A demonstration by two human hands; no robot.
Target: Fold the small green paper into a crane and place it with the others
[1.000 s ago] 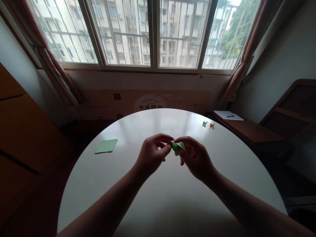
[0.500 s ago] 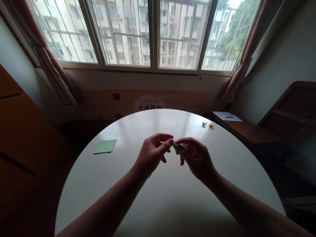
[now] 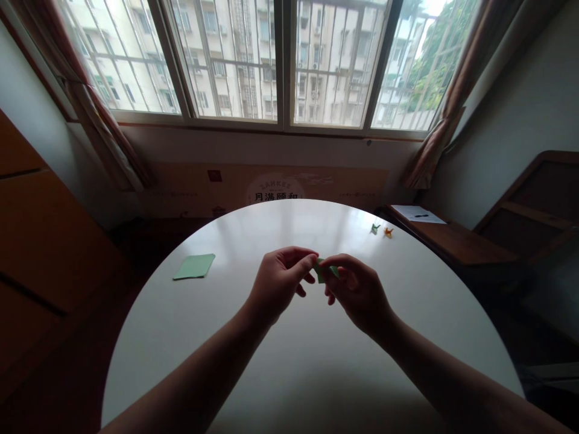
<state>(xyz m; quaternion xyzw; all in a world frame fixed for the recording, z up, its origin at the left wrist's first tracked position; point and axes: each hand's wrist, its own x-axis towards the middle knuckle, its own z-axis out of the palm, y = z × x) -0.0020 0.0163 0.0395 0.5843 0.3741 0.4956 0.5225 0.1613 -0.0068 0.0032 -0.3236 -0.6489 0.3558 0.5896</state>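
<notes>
A small piece of folded green paper (image 3: 321, 276) is held above the middle of the table, partly hidden by fingers. My left hand (image 3: 281, 278) pinches its left end between thumb and forefinger. From the other side, my right hand (image 3: 359, 286) grips the paper with thumb and forefinger, its other fingers curled beneath. The fingertips of both hands almost meet. On the left of the table lies a stack of light green paper squares (image 3: 194, 266). Far right, a small green origami figure (image 3: 375, 229) stands beside an orange origami figure (image 3: 388, 232).
The round white table (image 3: 289, 374) has its curved far edge below the window. Right of it is a wooden bench (image 3: 456, 244) bearing a white sheet (image 3: 414, 212) with a dark pen. An orange-brown cabinet (image 3: 58, 241) stands at left.
My right hand has shifted slightly left and closed further over the folded paper, so less of it shows. My left hand keeps its pinch almost unmoved.
</notes>
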